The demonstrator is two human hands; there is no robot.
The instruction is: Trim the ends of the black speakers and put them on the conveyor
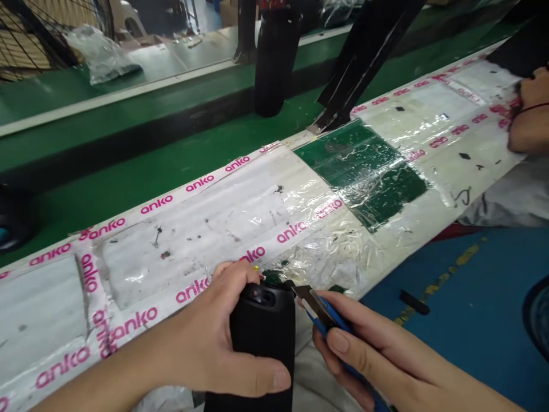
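My left hand (214, 337) is wrapped round a black, rounded, tube-like case (266, 332), its thumb across the side. An oval recess with a small hole (262, 296) shows near the top end of the case. A bit of red and yellow, too small to name, peeks out by my left fingertips. My right hand (364, 349) grips a blue utility knife (321, 315). The knife's blade end points up and left at the top edge of the case, where it seems to touch a small dark piece; contact is hard to make out.
Plastic and pink-lettered "anko" tape cover the white work ledge (197, 229), with dark scraps on it. Behind runs a green conveyor belt (171, 166) carrying a black cylinder (277, 63). A slanted black post (364, 63) stands at the ledge. Another person's arm (532, 120) rests at far right.
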